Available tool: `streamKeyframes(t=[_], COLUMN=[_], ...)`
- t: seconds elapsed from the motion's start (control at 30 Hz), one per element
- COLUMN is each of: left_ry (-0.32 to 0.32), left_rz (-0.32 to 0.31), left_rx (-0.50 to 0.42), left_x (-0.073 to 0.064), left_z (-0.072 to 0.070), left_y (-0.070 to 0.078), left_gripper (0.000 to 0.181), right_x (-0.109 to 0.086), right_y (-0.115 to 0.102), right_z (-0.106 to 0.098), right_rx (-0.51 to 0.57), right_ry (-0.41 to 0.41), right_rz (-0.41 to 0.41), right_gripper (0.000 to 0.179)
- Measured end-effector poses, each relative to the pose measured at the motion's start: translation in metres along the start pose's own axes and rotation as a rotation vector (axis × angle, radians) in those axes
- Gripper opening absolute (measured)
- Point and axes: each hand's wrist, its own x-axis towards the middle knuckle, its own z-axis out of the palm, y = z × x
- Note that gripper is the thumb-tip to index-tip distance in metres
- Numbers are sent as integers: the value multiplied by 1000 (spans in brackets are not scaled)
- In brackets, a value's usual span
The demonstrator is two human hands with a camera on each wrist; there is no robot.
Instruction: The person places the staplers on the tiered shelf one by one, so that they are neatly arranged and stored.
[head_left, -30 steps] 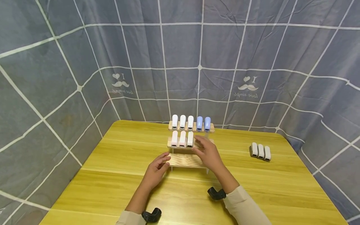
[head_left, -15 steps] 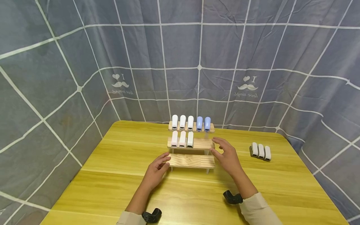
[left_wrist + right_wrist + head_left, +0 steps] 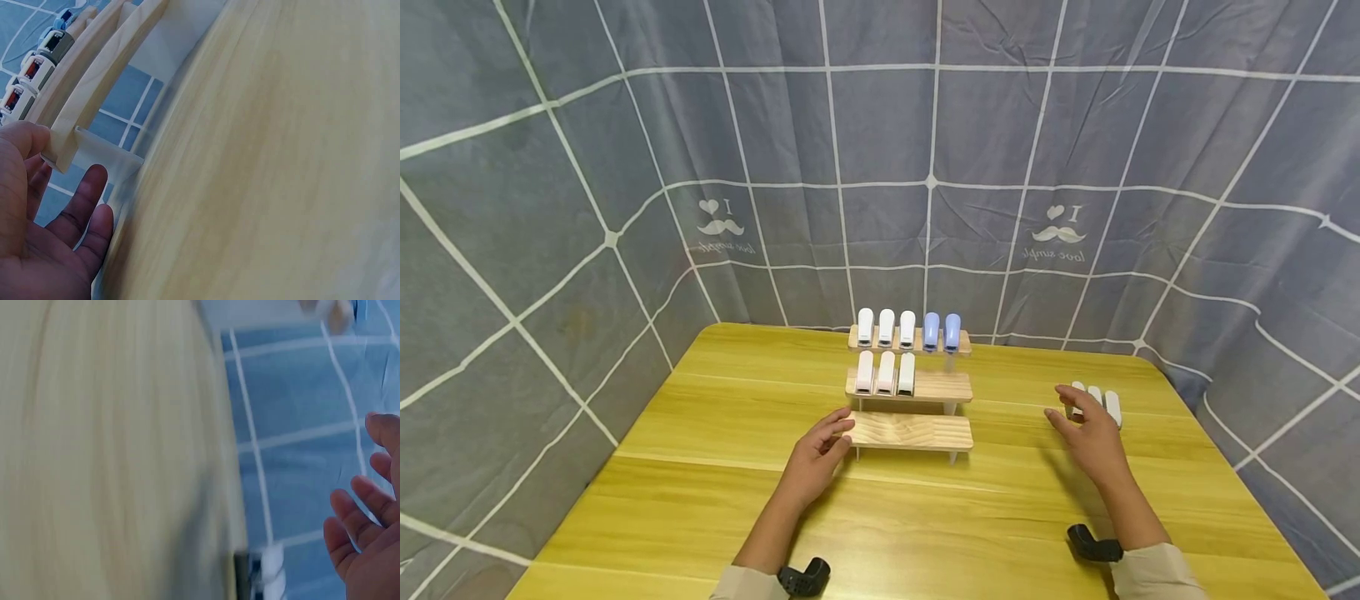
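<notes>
In the head view, a three-step wooden display rack (image 3: 910, 431) stands on the table. Three white staplers (image 3: 886, 328) and two blue staplers (image 3: 942, 331) line its top step. Two pale pink-and-white staplers (image 3: 876, 372) and one white-and-dark stapler (image 3: 906, 374) sit at the left of the middle step. My left hand (image 3: 817, 454) touches the left end of the bare lowest step; in the left wrist view its lower fingers (image 3: 81, 206) hang loose. Held over the table at the right, my right hand (image 3: 1092, 437) is relaxed, partly covering three white staplers (image 3: 1112, 409) in a row.
The wooden table (image 3: 715, 492) reaches back to a grey-blue curtain (image 3: 887, 125) with white lines, which also encloses both sides. Clear supports (image 3: 109, 153) hold up the rack's steps. A black wrist camera (image 3: 1093, 546) sits on each forearm.
My right hand has moved from the middle step, beside the white-and-dark stapler, rightward to the loose staplers on the table. The left hand stays at the rack's end.
</notes>
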Motion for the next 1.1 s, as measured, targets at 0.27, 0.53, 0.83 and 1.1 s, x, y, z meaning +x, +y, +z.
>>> streamKeyframes(t=[0.27, 0.53, 0.83, 1.1], left_ry=[4, -4, -1, 12], left_rz=[12, -2, 19, 16], left_rx=[-2, 3, -13, -27], left_x=[0, -1, 0, 0], left_z=[0, 0, 0, 1], left_y=[0, 1, -1, -2], left_gripper=[28, 28, 27, 28], right_x=[-2, -5, -3, 0], right_y=[40, 67, 84, 91], right_z=[-33, -50, -57, -55], right_rx=[-83, -107, -83, -52], right_ry=[18, -50, -164, -197], right_rz=[93, 170, 251, 253], right_gripper=[50, 57, 75, 79])
